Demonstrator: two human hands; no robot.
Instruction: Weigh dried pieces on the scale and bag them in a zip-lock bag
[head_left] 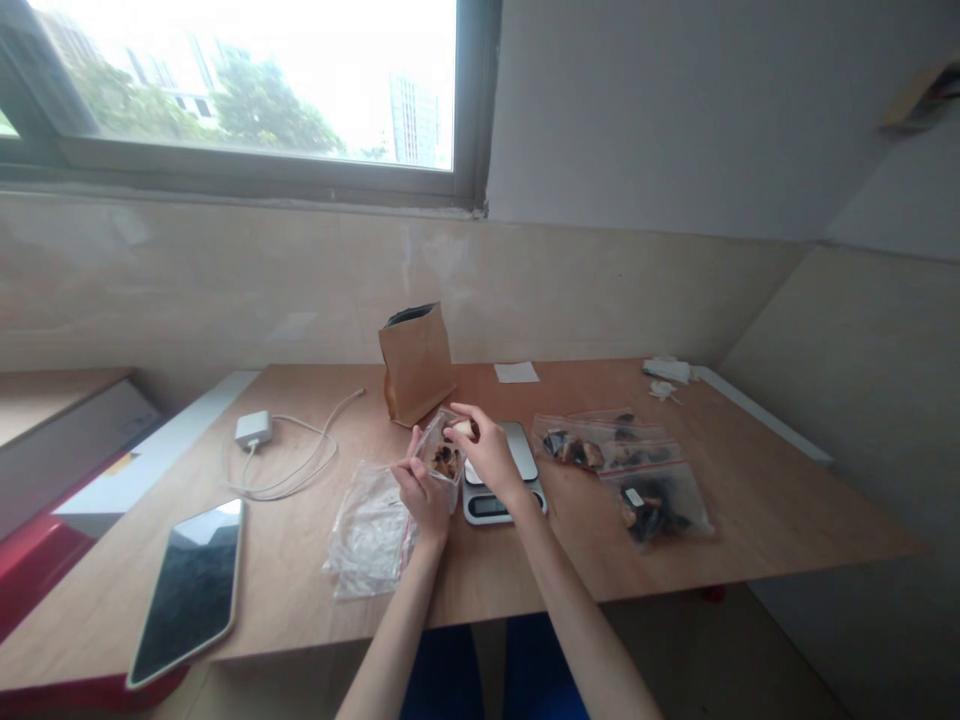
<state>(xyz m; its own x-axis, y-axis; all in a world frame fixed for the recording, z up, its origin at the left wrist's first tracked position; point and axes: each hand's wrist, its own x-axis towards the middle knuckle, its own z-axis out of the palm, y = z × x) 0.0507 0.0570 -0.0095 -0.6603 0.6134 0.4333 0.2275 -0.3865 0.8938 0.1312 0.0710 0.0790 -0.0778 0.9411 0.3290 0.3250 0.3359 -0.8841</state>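
A clear plastic container (444,458) with brown dried pieces in it is tilted in my left hand (424,500), whose fingers wrap its lower left side. My right hand (486,452) pinches a pale piece (463,429) at the container's upper right. Behind and under my right hand stands a white kitchen scale (523,452) with a dark display at its front. Empty clear zip bags (367,535) lie left of my left hand. An open brown paper bag (417,366) stands upright behind the container.
Zip bags with dark dried pieces (656,508) lie right of the scale. A white charger (253,429) with its cable and a tablet (193,580) are at the left. White paper (517,373) lies at the back, and crumpled white items (666,371) at the back right.
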